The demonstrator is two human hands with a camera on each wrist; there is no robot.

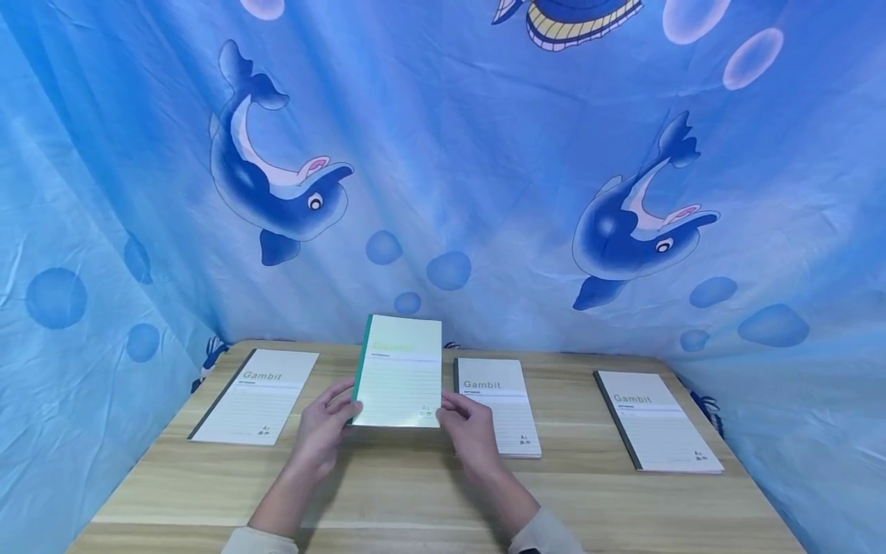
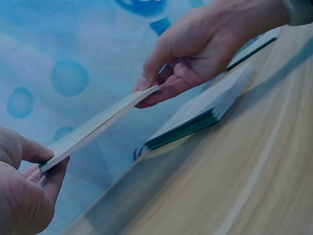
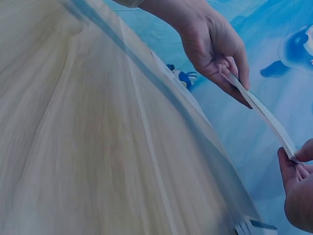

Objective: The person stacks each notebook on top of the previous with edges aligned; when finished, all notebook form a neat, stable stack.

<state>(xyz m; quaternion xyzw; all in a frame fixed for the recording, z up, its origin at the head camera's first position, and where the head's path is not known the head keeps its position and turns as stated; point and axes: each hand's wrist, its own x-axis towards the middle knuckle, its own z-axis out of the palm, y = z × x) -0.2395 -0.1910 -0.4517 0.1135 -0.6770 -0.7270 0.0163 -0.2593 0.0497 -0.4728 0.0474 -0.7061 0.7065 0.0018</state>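
Observation:
Both hands hold up a notebook (image 1: 400, 373) with a pale cover and a green spine, above the wooden table. My left hand (image 1: 322, 425) pinches its lower left edge, thumb on the cover and fingers beneath. At the lower right corner, my right hand (image 1: 474, 432) grips it the same way. The left wrist view shows the notebook (image 2: 98, 125) edge-on, slightly bowed between the hands. Just behind the right hand lies a Gambit notebook (image 1: 497, 408) with a dark spine, partly hidden by that hand.
Two more white Gambit notebooks lie on the table (image 1: 388, 492): one at the left (image 1: 258, 396), one at the right (image 1: 657, 422). In the left wrist view, the nearer notebook pile (image 2: 200, 110) looks thick. A blue dolphin-print curtain (image 1: 471, 192) hangs around the table's back and sides.

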